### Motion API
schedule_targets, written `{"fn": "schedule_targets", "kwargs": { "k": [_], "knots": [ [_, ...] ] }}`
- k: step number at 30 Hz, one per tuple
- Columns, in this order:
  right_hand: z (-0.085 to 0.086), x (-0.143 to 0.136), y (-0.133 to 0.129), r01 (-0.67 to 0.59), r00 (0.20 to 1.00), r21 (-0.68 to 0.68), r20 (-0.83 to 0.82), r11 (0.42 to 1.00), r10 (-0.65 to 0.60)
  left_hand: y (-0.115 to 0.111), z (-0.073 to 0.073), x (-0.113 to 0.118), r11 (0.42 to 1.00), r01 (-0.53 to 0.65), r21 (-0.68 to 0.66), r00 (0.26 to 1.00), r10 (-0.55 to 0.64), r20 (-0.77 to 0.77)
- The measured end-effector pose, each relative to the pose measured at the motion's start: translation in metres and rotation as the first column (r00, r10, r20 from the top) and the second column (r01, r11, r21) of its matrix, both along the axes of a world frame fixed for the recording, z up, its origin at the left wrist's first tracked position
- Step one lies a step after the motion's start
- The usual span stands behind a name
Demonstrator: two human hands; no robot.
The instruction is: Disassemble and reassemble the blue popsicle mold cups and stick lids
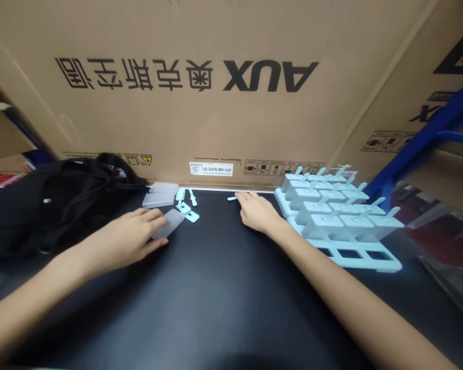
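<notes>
My left hand [141, 234] is closed around a translucent popsicle mold [172, 222], thumb on the near side and fingers on the far side. Two more translucent molds [160, 198] lie just beyond it. Beside them are light blue mold lids [192, 216] and loose popsicle sticks [193, 197]. Farther right, my right hand [255, 210] has its fingertips on a light blue popsicle stick [232, 198], whose end pokes out to the left. To the right of that hand stand light blue racks [370, 261] with several filled mold places, sticks pointing up; the nearest slots are bare.
A large cardboard box [193, 123] walls off the back of the black table [200, 298]. A black bag [54, 205] lies along the left side. The blue metal shelf frame [420, 133] rises at the right.
</notes>
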State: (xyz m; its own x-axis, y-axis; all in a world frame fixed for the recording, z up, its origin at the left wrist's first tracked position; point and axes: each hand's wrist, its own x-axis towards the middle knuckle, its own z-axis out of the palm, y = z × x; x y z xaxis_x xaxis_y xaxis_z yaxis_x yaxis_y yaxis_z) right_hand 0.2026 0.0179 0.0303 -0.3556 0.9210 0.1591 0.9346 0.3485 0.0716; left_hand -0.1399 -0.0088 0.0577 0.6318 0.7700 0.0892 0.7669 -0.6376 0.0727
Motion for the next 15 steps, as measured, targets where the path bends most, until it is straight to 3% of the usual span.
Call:
{"fn": "schedule_targets", "kwargs": {
  "k": [3, 5, 10, 15],
  "knots": [
    [0.003, -0.010, 0.003, -0.034, 0.999, 0.037, -0.006, 0.999, 0.035, -0.020, 0.007, 0.018, 0.974, 0.085, -0.210, 0.996, -0.088, -0.007],
    [0.008, -0.024, -0.002, -0.095, 0.994, 0.069, -0.041, 0.993, 0.098, -0.027, 0.011, 0.030, 0.952, 0.128, -0.278, 0.992, -0.123, 0.035],
    [0.012, -0.062, -0.007, -0.425, 0.899, -0.033, -0.134, 0.905, 0.417, -0.029, 0.010, 0.052, 0.946, 0.172, -0.274, 0.985, -0.159, 0.070],
    [0.010, -0.057, -0.003, -0.433, 0.897, -0.126, -0.162, 0.893, 0.412, -0.021, -0.002, 0.053, 0.941, 0.192, -0.281, 0.973, -0.144, 0.180]
  ]
}}
